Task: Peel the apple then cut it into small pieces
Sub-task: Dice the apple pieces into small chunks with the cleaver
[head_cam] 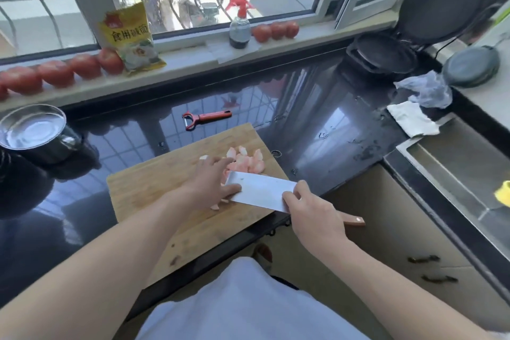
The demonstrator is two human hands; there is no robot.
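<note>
Several pale pink peeled apple pieces (248, 161) lie heaped at the far right of a wooden cutting board (154, 182). My right hand (309, 207) grips a broad cleaver (262, 190) near its wooden handle, the blade tilted over the board. My left hand (212, 179) lies flat on the board over some apple pieces, its thumb touching the blade's side. A few small apple bits (216, 205) show under the left hand's edge. A red peeler (204, 118) lies on the dark counter beyond the board.
A steel bowl (33, 130) stands at the left. Tomatoes (55, 73), a yellow packet (129, 36) and a spray bottle (239, 27) line the windowsill. A black electric griddle (386, 55), crumpled plastic and a white cloth (411, 119) sit at the right by a sink (452, 168).
</note>
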